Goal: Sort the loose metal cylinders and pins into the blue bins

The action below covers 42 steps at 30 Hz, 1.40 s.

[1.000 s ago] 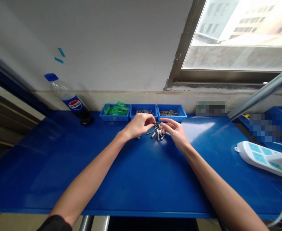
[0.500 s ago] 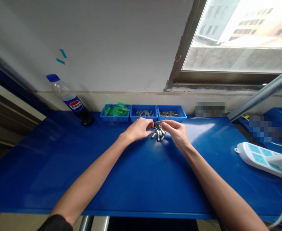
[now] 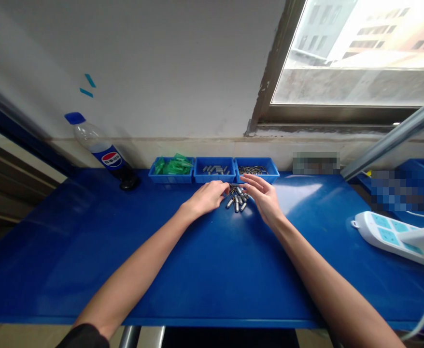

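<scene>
A loose pile of small silvery metal pieces (image 3: 238, 199), some with dark ends, lies on the blue tabletop (image 3: 212, 270) between my hands. My left hand (image 3: 207, 197) is at the pile's left edge, its fingers curled toward the thumb; whatever the fingertips hold is too small to make out. On the right side, my right hand (image 3: 264, 194) hovers with its fingers stretched and apart, holding nothing visible. Behind the hands stand three blue bins: one with green pieces (image 3: 176, 165), one with short grey metal pieces (image 3: 216, 169), one with thin metal pins (image 3: 253, 170).
A cola bottle (image 3: 106, 154) with a blue cap stands at the back left by the wall. At the right lies a white power strip (image 3: 396, 237) with a plug in it and a cable. A metal bar (image 3: 396, 135) slants up at the back right.
My right hand's fingers have gone from a pinch to spread apart. My left hand has shifted slightly left and down. The whole view has moved a little.
</scene>
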Available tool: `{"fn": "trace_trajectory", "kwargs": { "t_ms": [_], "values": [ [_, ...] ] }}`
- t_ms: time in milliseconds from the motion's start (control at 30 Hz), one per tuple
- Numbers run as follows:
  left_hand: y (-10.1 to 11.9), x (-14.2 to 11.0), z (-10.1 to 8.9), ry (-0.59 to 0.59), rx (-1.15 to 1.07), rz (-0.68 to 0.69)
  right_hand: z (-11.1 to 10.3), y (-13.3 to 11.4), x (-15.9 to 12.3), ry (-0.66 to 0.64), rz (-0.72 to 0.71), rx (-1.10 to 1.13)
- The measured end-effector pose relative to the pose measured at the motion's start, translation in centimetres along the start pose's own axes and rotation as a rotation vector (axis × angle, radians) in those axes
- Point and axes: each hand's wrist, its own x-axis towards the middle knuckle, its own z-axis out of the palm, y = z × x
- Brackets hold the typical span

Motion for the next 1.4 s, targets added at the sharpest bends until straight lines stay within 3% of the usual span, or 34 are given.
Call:
{"fn": "trace_trajectory", "kwargs": {
  "t_ms": [267,400,700,900,1067,1267,1400],
  "values": [
    [0.0,0.4,-1.4,0.256,-0.256,0.087,0.1,-0.5,-0.1,0.025,0.007,-0.056],
    [0.5,0.3,-1.9,0.311,-0.321,0.111,0.3,-0.8,-0.3,-0.031,0.012,-0.106],
    [0.6,0.4,-1.4,0.233,-0.3,0.154,0.0,0.3,-0.1,-0.126,0.081,-0.103],
    [-0.6,-0.1,-2.0,0.121,0.029,-0.073,0.0,-0.4,0.0,0.044,-0.058,-0.043],
    [-0.3,-0.3,-1.6,0.063,0.151,-0.147,-0.1,-0.4,0.2,0.079,-0.118,-0.012],
    [0.0,-0.1,-0.5,0.063,0.124,-0.131,0.0,-0.2,0.0,0.049,-0.071,-0.024],
    [-0.5,0.2,-0.2,0.111,-0.003,-0.04,0.2,-0.5,-0.1,0.038,-0.049,-0.034]
  ]
}}
